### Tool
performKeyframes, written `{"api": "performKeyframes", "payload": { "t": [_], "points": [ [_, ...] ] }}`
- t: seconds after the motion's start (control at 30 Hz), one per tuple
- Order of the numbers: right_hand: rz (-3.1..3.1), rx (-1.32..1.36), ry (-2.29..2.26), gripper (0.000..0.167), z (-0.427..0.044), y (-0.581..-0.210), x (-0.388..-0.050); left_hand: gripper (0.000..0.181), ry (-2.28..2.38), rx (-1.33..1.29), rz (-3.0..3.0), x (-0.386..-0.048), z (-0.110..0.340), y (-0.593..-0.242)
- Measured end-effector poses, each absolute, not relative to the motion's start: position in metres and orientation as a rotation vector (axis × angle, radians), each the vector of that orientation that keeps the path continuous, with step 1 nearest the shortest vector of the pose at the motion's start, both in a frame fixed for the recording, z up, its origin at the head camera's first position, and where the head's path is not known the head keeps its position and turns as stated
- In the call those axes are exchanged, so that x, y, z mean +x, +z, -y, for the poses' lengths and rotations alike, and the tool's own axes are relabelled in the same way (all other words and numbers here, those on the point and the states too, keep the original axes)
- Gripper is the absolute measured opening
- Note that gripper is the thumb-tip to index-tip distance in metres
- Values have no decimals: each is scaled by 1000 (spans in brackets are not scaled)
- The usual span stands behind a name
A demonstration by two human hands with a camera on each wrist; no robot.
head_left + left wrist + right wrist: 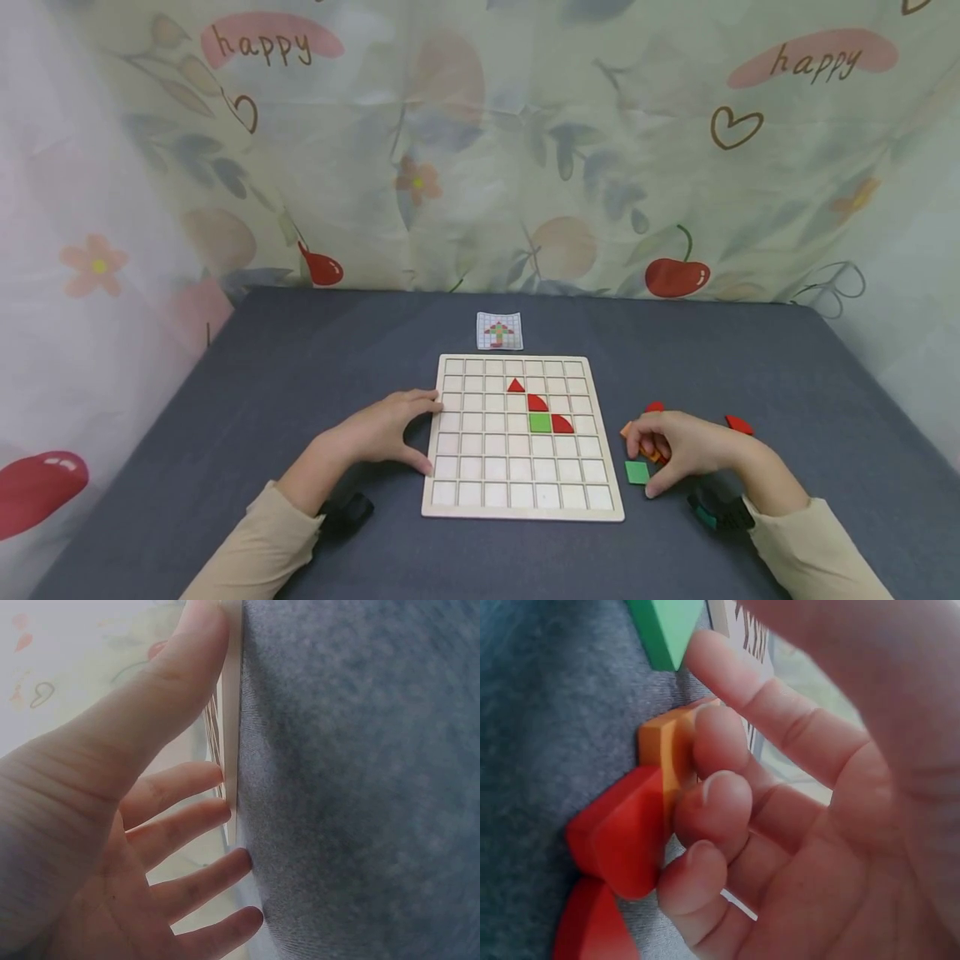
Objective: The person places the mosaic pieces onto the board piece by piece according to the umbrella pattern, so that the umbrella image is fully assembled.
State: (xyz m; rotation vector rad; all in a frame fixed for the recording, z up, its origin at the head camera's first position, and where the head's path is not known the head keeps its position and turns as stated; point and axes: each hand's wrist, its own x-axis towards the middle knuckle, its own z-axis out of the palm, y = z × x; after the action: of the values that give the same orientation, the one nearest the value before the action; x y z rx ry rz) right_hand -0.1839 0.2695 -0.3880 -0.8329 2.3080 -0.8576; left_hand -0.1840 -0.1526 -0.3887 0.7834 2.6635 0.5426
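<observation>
In the head view my left hand rests against the left edge of a pale gridded board, fingers spread and thumb at the edge. The left wrist view shows the thumb touching the board's rim. My right hand is right of the board, over loose pieces, its thumb and index finger on either side of a flat green square. In the right wrist view the index fingertip is close to the green square; the other fingers bend beside an orange piece and a red piece.
On the board sit a red triangle, two red quarter-circles and a green square. A pattern card lies behind the board. Another red piece lies right of my right hand. A patterned curtain hangs behind the dark table.
</observation>
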Motion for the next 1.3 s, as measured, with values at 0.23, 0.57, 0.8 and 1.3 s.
{"api": "performKeyframes", "payload": {
  "t": [0.23,0.57,0.8,1.3],
  "points": [
    [-2355,-862,-812,35,-270,-389,-180,85,542,778,-2666,-184,153,-389],
    [-2353,-869,-821,27,-269,-387,-179,85,541,772,-2664,-183,152,-390],
    [-2386,-882,-869,26,-269,-385,-178,84,542,755,-2666,-185,152,-391],
    [-2638,-799,-886,25,-237,-379,-187,84,542,736,-2649,-185,151,-390]
  ]
}}
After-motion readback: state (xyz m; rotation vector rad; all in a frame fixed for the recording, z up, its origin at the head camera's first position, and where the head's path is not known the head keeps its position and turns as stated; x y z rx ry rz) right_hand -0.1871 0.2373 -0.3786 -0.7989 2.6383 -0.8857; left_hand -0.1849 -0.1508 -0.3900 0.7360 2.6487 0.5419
